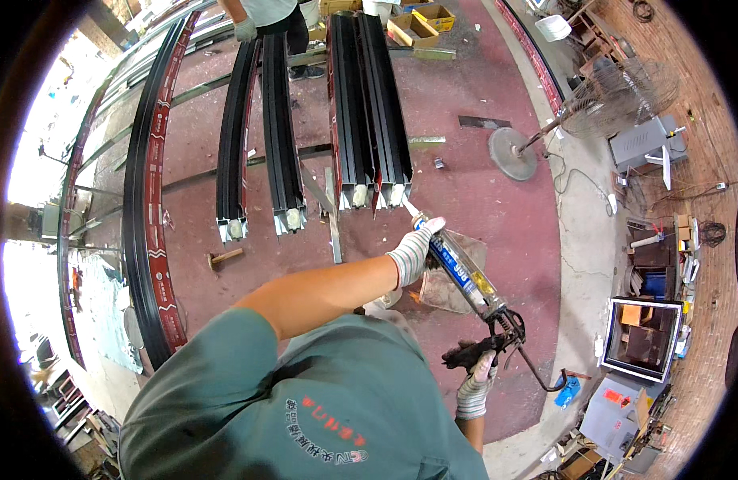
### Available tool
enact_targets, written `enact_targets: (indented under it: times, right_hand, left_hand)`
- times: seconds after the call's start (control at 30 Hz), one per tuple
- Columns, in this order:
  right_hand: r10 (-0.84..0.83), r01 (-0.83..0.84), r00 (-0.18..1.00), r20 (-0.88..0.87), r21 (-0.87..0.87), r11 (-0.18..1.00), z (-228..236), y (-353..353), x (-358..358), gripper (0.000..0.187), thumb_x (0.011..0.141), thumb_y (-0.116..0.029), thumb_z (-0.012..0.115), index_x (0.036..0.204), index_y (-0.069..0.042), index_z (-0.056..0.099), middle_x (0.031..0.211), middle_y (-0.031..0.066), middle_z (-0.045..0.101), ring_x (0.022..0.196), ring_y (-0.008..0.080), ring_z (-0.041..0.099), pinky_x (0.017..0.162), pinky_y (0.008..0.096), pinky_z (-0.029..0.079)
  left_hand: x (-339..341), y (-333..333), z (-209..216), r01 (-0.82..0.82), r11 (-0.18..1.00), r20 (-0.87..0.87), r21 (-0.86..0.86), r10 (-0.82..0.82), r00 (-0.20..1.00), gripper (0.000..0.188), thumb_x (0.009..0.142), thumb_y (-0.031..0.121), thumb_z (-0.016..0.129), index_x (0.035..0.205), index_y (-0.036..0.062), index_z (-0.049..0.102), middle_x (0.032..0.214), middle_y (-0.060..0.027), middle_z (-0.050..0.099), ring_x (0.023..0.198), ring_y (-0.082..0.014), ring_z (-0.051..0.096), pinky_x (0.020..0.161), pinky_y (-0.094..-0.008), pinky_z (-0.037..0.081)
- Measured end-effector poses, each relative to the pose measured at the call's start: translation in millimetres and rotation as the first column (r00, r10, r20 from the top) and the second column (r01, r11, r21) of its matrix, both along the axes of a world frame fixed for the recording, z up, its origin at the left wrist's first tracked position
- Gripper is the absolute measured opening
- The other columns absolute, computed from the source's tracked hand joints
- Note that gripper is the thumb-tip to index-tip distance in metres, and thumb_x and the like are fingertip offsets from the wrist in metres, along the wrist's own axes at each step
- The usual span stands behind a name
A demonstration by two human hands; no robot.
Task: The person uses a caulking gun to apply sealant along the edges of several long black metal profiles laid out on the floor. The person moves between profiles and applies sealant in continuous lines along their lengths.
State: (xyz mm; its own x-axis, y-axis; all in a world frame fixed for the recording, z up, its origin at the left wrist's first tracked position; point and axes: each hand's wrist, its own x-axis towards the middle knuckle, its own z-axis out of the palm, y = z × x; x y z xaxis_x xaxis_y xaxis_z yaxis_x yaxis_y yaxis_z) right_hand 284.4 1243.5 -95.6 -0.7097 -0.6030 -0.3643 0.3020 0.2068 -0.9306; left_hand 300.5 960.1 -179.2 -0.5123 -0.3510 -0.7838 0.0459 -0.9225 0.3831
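Observation:
A caulking gun [509,324] with a blue and white sealant tube [457,268] in it lies slantwise in front of me. My left hand [414,254], in a striped work glove, is closed around the front of the tube. At the rear, my right hand [477,384], gloved alike, is closed on the gun's dark handle; the trigger is partly hidden. The nozzle [409,206] points up and left, its tip close to the near end of the rightmost black metal profile [389,104]; whether they touch I cannot tell. Whitish filler [397,194] shows in that profile's open end.
More black profiles [282,136] lie side by side on crossbars, several with whitish ends. A hammer [225,258] is on the red floor. Another person's gloved hand [246,30] is at the far left. To the right stand a pedestal fan [513,154] and a grey-framed box [642,340].

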Motion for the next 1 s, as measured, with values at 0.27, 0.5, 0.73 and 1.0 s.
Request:
enact_targets:
  times: [0.27, 0.5, 0.73, 1.0]
  right_hand:
    - [0.037, -0.036, 0.998, -0.048, 0.017, 0.999, 2, -10, -25, 0.056, 0.096, -0.049, 0.045, 0.111, 0.005, 0.054, 0.097, 0.0163, 0.066, 0.077, 0.0233, 0.065, 0.071, 0.037, 0.053]
    - [0.08, -0.08, 0.996, -0.034, -0.004, 0.997, -13, -2, -45, 0.052, 0.095, -0.042, 0.052, 0.122, 0.002, 0.045, 0.1, 0.0182, 0.065, 0.085, 0.0241, 0.064, 0.075, 0.0392, 0.054]
    - [0.087, -0.089, 0.996, -0.035, -0.047, 0.995, -20, -2, -48, 0.055, 0.094, -0.037, 0.055, 0.132, -0.002, 0.036, 0.1, 0.0172, 0.063, 0.083, 0.0233, 0.063, 0.074, 0.0391, 0.054]
    - [0.057, -0.063, 0.984, -0.167, -0.032, 0.998, -42, 2, -47, 0.051, 0.094, -0.041, 0.055, 0.123, -0.001, 0.042, 0.095, 0.0131, 0.063, 0.078, 0.0193, 0.061, 0.071, 0.0337, 0.053]
  left_hand:
    - [-16, -4, -4, -0.035, 0.999, 0.019, 0.008, 0.035, 0.999, 0.052, 0.073, 0.054, 0.075, 0.094, 0.0105, 0.055, 0.078, -0.0056, 0.057, 0.068, -0.0196, 0.055, 0.066, -0.0368, 0.047]
    - [-19, -8, -41, -0.043, 0.993, -0.075, 0.107, 0.052, 0.996, 0.062, 0.07, 0.051, 0.078, 0.107, 0.0107, 0.05, 0.09, -0.0086, 0.059, 0.08, -0.0248, 0.06, 0.076, -0.0437, 0.052]
    - [-17, -10, -36, -0.112, 0.989, -0.108, 0.098, 0.122, 0.987, 0.06, 0.071, 0.048, 0.075, 0.107, 0.0088, 0.047, 0.09, -0.01, 0.057, 0.077, -0.0256, 0.059, 0.073, -0.0421, 0.051]
    - [-18, -12, -37, -0.109, 0.982, -0.102, 0.155, 0.125, 0.987, 0.056, 0.073, 0.043, 0.074, 0.108, 0.0081, 0.047, 0.092, -0.0117, 0.058, 0.082, -0.0286, 0.061, 0.08, -0.0461, 0.054]
